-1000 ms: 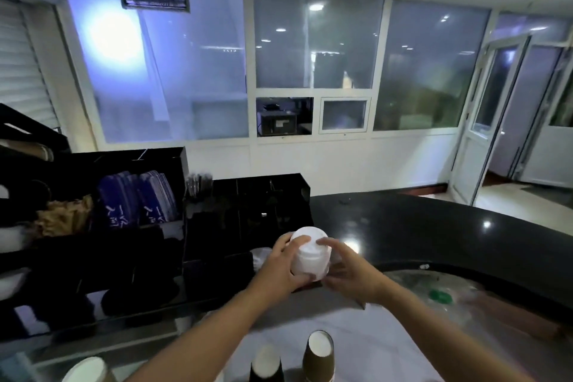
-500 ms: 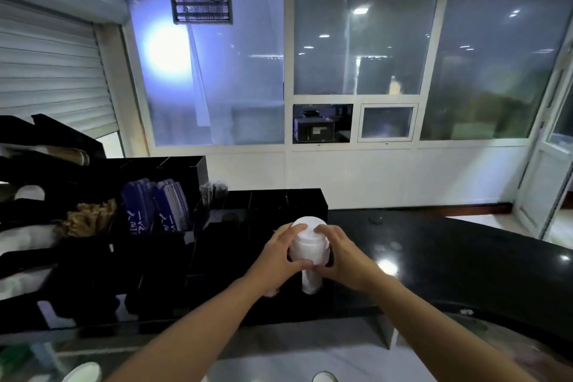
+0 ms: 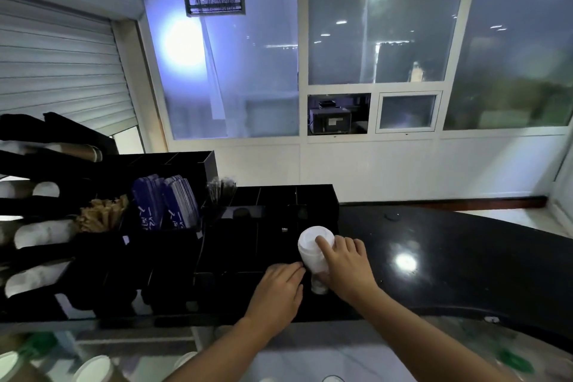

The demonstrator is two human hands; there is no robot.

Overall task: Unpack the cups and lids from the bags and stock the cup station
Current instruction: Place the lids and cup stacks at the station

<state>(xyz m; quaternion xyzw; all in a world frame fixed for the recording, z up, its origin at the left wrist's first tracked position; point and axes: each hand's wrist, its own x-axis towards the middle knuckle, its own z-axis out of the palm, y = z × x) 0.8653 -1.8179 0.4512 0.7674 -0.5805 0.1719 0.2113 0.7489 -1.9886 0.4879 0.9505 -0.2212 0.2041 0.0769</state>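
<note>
A tall stack of white lids (image 3: 311,253) stands upright in the right front compartment of the black organizer (image 3: 279,195) on the counter. My right hand (image 3: 348,268) wraps round the stack's right side, with the forefinger laid on the top lid. Lower and to the left, my left hand (image 3: 274,295) touches the stack's lower part with its fingertips. The bottom of the stack is hidden by the compartment wall and my hands.
A black cup rack (image 3: 46,164) with lying cup stacks fills the left. Blue packets (image 3: 164,205) and brown sticks (image 3: 99,214) sit in organizer slots. The glossy black counter (image 3: 449,257) curves right. Paper cups (image 3: 93,367) and a clear plastic bag (image 3: 511,360) lie below.
The lid stack went forward and down into the organizer compartment. My left hand slid from the top of the stack down to its lower left side.
</note>
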